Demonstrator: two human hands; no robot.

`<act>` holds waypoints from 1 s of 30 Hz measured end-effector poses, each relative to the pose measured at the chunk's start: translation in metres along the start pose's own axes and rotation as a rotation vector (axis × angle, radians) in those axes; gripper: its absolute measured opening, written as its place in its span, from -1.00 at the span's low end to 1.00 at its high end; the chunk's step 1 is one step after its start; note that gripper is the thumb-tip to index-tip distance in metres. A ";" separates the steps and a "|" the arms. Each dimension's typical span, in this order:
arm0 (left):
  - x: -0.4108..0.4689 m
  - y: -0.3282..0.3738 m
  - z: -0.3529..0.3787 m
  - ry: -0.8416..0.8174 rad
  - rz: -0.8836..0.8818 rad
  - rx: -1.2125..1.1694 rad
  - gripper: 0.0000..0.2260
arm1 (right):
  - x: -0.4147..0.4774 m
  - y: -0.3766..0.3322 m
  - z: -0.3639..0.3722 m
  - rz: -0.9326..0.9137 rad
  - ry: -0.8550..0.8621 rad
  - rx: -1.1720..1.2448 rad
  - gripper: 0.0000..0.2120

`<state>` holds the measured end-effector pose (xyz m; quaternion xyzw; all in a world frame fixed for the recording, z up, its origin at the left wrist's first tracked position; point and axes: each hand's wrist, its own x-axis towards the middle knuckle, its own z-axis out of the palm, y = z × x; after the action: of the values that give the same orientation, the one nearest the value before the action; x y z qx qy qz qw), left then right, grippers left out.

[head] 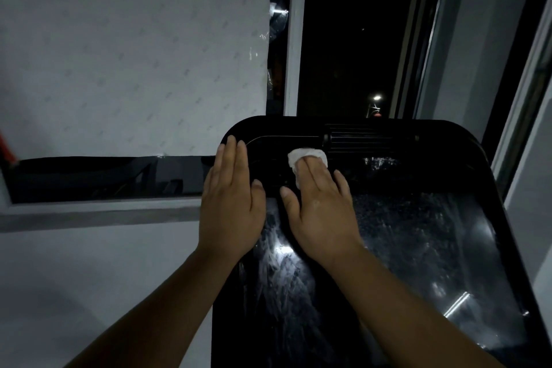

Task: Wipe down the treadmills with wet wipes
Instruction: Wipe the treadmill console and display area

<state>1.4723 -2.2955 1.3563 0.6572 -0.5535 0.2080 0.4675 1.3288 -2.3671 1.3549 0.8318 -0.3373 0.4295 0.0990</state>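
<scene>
left hand point(231, 206): laid flat, fingers straight, on treadmill point(433, 248) edge
right hand point(321, 203): wet wipe point(304, 157) pressed under straight fingers
risk: wipe may be snagged by the vent point(369, 137) ribs; streaks left

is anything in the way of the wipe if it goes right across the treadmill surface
Nothing visible lies on the glossy surface to the right. The right hand presses the wipe on the treadmill; a ribbed black bar sits above and right of the wipe, and the left hand rests on the left rim.
</scene>
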 end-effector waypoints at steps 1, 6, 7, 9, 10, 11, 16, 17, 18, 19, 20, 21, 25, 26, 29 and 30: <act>0.000 0.000 -0.001 -0.004 -0.004 -0.004 -0.40 | 0.003 -0.006 0.000 -0.006 -0.010 0.010 -0.39; -0.001 -0.002 -0.002 -0.023 0.011 -0.034 -0.41 | -0.035 -0.014 0.004 -0.255 -0.123 0.051 -0.48; -0.002 -0.002 -0.002 -0.022 0.012 -0.030 -0.40 | -0.040 -0.004 0.001 -0.271 -0.119 0.010 -0.48; -0.002 -0.002 -0.002 -0.010 0.005 -0.024 -0.40 | -0.031 0.011 -0.005 -0.195 -0.078 -0.043 -0.47; -0.001 -0.001 -0.001 -0.006 0.003 -0.022 -0.40 | -0.020 0.012 -0.005 -0.128 -0.058 -0.042 -0.45; -0.001 0.000 -0.001 -0.008 0.001 -0.020 -0.40 | -0.011 0.005 -0.005 -0.077 -0.054 -0.014 -0.44; -0.001 -0.001 -0.003 -0.013 0.019 -0.024 -0.39 | -0.035 -0.011 0.003 -0.225 -0.118 -0.027 -0.48; -0.002 -0.001 -0.003 -0.010 0.022 -0.019 -0.39 | -0.038 0.000 0.000 -0.225 -0.104 -0.055 -0.48; -0.002 -0.001 -0.003 -0.007 0.018 -0.014 -0.39 | -0.034 0.009 -0.004 -0.189 -0.078 -0.071 -0.48; -0.002 -0.001 -0.002 -0.006 0.011 -0.012 -0.39 | -0.026 0.012 -0.005 -0.123 -0.058 -0.070 -0.46; -0.002 -0.001 -0.002 -0.011 0.008 -0.011 -0.38 | -0.015 0.009 -0.005 -0.063 -0.046 -0.050 -0.45; -0.002 -0.001 -0.003 -0.016 0.010 -0.010 -0.37 | -0.006 -0.002 -0.005 -0.039 -0.054 -0.016 -0.45; -0.001 -0.004 -0.004 -0.028 0.011 -0.056 -0.38 | -0.027 -0.025 0.002 -0.234 -0.147 0.036 -0.48; -0.002 -0.004 -0.004 -0.033 0.009 -0.056 -0.38 | -0.035 -0.014 -0.003 -0.261 -0.144 0.013 -0.49; -0.003 -0.002 -0.004 -0.020 0.020 -0.019 -0.36 | -0.025 0.014 -0.013 -0.134 -0.067 -0.049 -0.49; -0.003 -0.001 -0.004 -0.016 0.025 -0.013 -0.36 | -0.015 0.013 -0.013 -0.069 -0.052 -0.047 -0.47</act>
<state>1.4733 -2.2904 1.3558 0.6489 -0.5666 0.2050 0.4646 1.3058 -2.3634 1.3496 0.8514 -0.3209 0.3958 0.1247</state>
